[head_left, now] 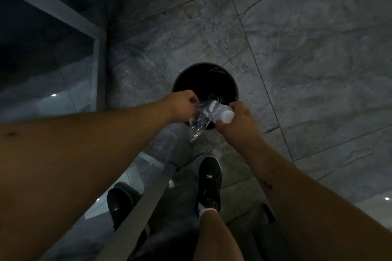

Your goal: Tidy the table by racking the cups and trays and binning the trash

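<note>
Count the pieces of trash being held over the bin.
2: a clear plastic wrapper pinched by the left hand, and a small white bottle in the right hand, above the black bin. Bin contents too dark to see.

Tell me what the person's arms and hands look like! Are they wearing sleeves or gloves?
No sleeves or gloves show. Both forearms are bare right down to the left hand and the right hand. No watch, ring or bracelet shows on either. The right forearm has a few small dark marks, like scratches, and the left forearm has one small dark spot. The picture is dim.
</note>
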A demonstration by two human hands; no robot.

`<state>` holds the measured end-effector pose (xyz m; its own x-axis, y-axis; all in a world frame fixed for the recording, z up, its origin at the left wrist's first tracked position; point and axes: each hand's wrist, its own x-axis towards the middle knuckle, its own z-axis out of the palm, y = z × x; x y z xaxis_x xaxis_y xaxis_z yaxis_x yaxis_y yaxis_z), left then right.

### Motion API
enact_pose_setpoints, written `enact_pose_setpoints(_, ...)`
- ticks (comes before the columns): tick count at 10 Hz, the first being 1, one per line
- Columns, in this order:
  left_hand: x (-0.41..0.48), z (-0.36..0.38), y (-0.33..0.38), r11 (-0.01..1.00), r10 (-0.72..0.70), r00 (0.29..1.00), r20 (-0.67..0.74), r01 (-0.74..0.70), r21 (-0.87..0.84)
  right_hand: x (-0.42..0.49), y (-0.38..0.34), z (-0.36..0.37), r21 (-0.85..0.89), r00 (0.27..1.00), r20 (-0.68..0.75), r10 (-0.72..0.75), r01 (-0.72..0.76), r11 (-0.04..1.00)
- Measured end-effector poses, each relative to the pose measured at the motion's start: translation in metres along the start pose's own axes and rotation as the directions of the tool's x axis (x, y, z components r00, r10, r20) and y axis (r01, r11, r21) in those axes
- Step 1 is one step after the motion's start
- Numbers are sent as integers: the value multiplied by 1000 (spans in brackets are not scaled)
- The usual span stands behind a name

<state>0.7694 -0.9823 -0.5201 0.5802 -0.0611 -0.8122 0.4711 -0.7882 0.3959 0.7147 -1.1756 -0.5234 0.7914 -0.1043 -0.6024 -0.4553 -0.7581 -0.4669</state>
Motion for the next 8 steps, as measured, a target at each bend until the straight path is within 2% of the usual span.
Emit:
enact_pose_setpoints(3,-38,-2,0,964,-17,999,37,7,266,-22,-11,-25,-27,997,73,24,-22,999)
enact_pose_setpoints(4,-60,-12,6,924,-58,992,116,10,382,-39,-21,-42,-76,985,159,63,-51,996)
enact_pose_setpoints(5,-106,-32,15,870,-83,976,201,-28,492,-73,-42,-74,-211,944,307,122,-57,976)
enact_pose_setpoints(7,-191,-73,24,885,-63,984,164,-21,465,-133,-95,-123,-393,883,455,118,81,916)
enact_pose_setpoints(8,-223,-82,24,888,-89,979,185,-6,460,-158,-116,-138,-387,885,454,103,91,918)
